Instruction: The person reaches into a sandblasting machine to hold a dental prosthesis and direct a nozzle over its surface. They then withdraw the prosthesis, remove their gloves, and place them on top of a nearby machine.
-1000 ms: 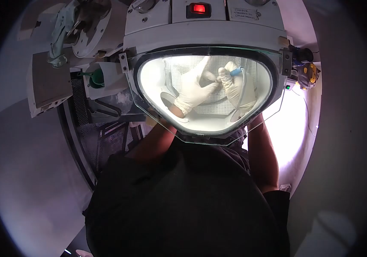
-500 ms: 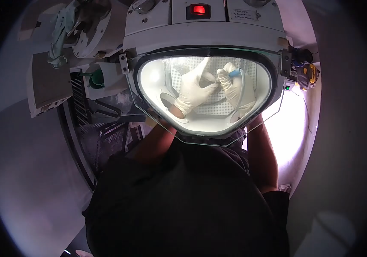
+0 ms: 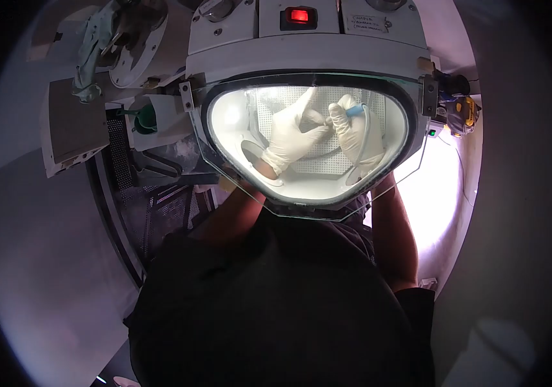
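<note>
Both of my hands, in white gloves, are inside a lit blasting cabinet (image 3: 308, 53), seen through its window. My right hand (image 3: 357, 137) is closed round a pen-like blasting handpiece with a blue end (image 3: 354, 111). A pale hose (image 3: 367, 132) loops down from the blue end along the hand. My left hand (image 3: 289, 135) is to the left, one finger stretched upward and the thumb curled towards the other fingers. Its fingertips are close to the handpiece's tip. Whatever they pinch is too small to make out. Behind the hands is a white perforated panel (image 3: 334, 166).
A red lit switch (image 3: 299, 15) and knobs (image 3: 216, 9) are on the cabinet's top. To the left are a green scoop (image 3: 146, 119) in a white container and a hanging cloth (image 3: 89, 61). A yellow-and-black object (image 3: 463, 116) stands at the right.
My right hand and the blue end of the handpiece have shifted very slightly to the right. My left hand stays almost in the same place and pose.
</note>
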The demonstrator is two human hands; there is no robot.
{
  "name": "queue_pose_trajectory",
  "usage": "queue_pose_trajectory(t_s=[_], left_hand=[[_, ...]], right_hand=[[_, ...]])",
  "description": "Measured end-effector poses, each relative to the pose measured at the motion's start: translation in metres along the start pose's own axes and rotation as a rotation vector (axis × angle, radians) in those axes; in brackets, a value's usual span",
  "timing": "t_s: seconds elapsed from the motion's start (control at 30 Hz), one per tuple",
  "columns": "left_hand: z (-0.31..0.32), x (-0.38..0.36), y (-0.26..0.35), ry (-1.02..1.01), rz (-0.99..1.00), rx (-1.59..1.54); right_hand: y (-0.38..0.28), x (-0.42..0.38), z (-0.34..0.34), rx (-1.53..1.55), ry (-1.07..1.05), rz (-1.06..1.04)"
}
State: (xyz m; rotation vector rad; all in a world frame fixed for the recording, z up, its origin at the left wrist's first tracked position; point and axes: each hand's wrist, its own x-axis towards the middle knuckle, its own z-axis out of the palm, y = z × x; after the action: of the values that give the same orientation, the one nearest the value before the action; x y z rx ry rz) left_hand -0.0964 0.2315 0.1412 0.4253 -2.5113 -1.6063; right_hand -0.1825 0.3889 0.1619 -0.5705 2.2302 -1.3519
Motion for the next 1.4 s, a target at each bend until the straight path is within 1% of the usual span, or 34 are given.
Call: queue_pose_trajectory(t_s=[0.1,0.13,0.17,0.23,0.33,0.37,0.43,0.53,0.63,0.77,0.83,0.87,0.97,1.07,1.13,1.17,1.23,1.3,1.33,1.37,1.4], left_hand=[[0.0,0.0,0.0,-0.015,-0.07,-0.055],[0.001,0.0,-0.003,-0.007,-0.031,-0.077],[0.002,-0.001,-0.003,0.008,-0.052,-0.157],[0.003,0.0,-0.01,0.011,0.007,-0.17],[0.006,-0.003,-0.009,-0.008,-0.182,-0.485],[0.006,-0.002,-0.017,-0.029,-0.177,-0.489],[0.007,-0.005,-0.017,0.027,-0.194,-0.476],[0.003,-0.004,-0.012,0.03,-0.212,-0.454],[0.002,-0.003,-0.011,0.07,-0.116,-0.407],[-0.001,0.0,-0.012,0.06,-0.226,-0.414],[-0.003,0.0,-0.004,0.057,-0.295,-0.506],[-0.003,0.0,-0.004,0.057,-0.304,-0.541],[-0.006,0.001,-0.006,0.034,-0.338,-0.688],[-0.007,0.0,-0.011,0.018,-0.326,-0.657],[-0.007,-0.002,-0.008,0.019,-0.325,-0.676],[-0.007,0.001,-0.015,-0.039,-0.338,-0.759],[-0.008,0.0,-0.01,-0.008,-0.327,-0.657],[-0.009,-0.001,-0.005,-0.005,-0.325,-0.662],[-0.009,-0.001,-0.004,-0.003,-0.324,-0.664],[-0.008,0.0,-0.01,-0.048,-0.332,-0.78],[-0.006,-0.001,-0.011,-0.006,-0.333,-0.702]], right_hand=[[0.008,0.001,0.003,0.045,0.011,0.011],[0.008,0.001,0.004,0.089,0.011,0.032],[0.009,0.001,0.004,0.133,0.01,0.053],[0.011,0.001,0.005,0.11,0.027,0.026],[0.012,0.002,0.006,0.117,0.057,-0.01],[0.012,0.002,0.005,0.125,0.067,-0.029],[0.013,0.002,0.005,0.133,0.079,-0.052],[0.013,0.002,0.005,0.141,0.087,-0.061],[0.01,0.001,0.004,0.166,0.105,-0.071],[0.007,0.0,0.007,0.222,0.201,-0.137],[0.006,-0.001,0.011,0.255,0.266,-0.175],[0.003,-0.002,0.01,0.31,0.255,-0.194],[0.013,-0.001,0.012,0.288,0.237,-0.233],[0.011,-0.006,0.01,0.344,0.13,-0.157],[0.011,-0.005,0.011,0.354,0.127,-0.175],[0.011,-0.004,0.011,0.359,0.126,-0.184],[0.011,-0.005,0.012,0.326,0.12,-0.154],[0.016,-0.003,0.011,0.264,0.104,-0.158],[0.016,-0.001,0.014,0.301,0.149,-0.192],[0.014,-0.001,0.018,0.338,0.193,-0.225],[0.013,0.0,0.02,0.374,0.238,-0.258]])
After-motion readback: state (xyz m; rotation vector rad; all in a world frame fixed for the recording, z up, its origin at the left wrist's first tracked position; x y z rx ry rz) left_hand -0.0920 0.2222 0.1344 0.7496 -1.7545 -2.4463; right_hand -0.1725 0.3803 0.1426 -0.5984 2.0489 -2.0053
